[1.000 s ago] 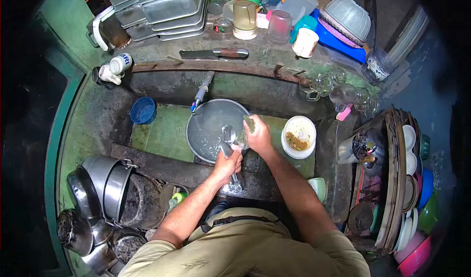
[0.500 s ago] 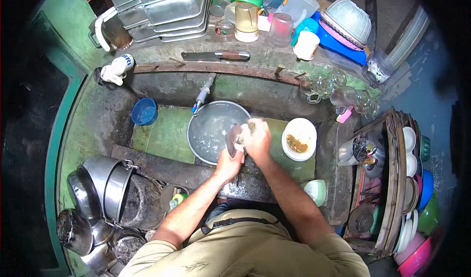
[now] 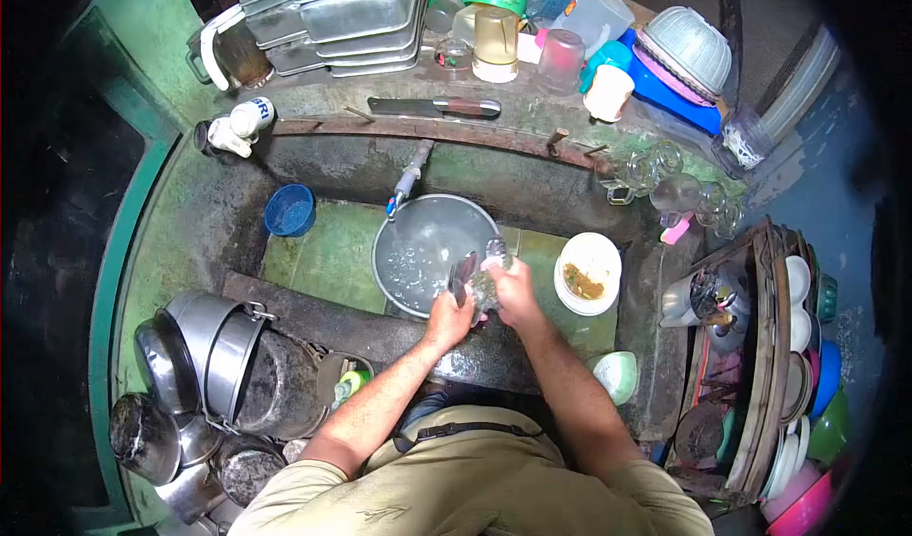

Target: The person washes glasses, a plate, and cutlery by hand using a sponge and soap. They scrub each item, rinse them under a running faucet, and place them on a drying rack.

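Note:
My left hand (image 3: 449,319) is closed around some dark and shiny utensils (image 3: 463,275), perhaps spoons, held upright over the near right rim of a grey basin (image 3: 391,284) of water. Right beside it, my right hand (image 3: 514,291) grips a pale, wet scrubbing material (image 3: 484,289), whose exact shape is blurred. The two hands almost meet. A tap (image 3: 407,183) with a blue part reaches over the basin's back edge. To the right, a white bucket (image 3: 591,251) has brown and yellow scraps inside.
A blue bowl (image 3: 290,210) sits at the sink's back left. Metal pots (image 3: 204,327) stand at the lower left, with a green bottle (image 3: 351,382) nearby. The ledge behind bears a knife (image 3: 434,108) and containers. A wooden dish rack (image 3: 768,365) stands at the right.
The view has shifted slightly, so the surroundings appear farther right. My hands have turned a little, and the utensils and the pale material now show more clearly.

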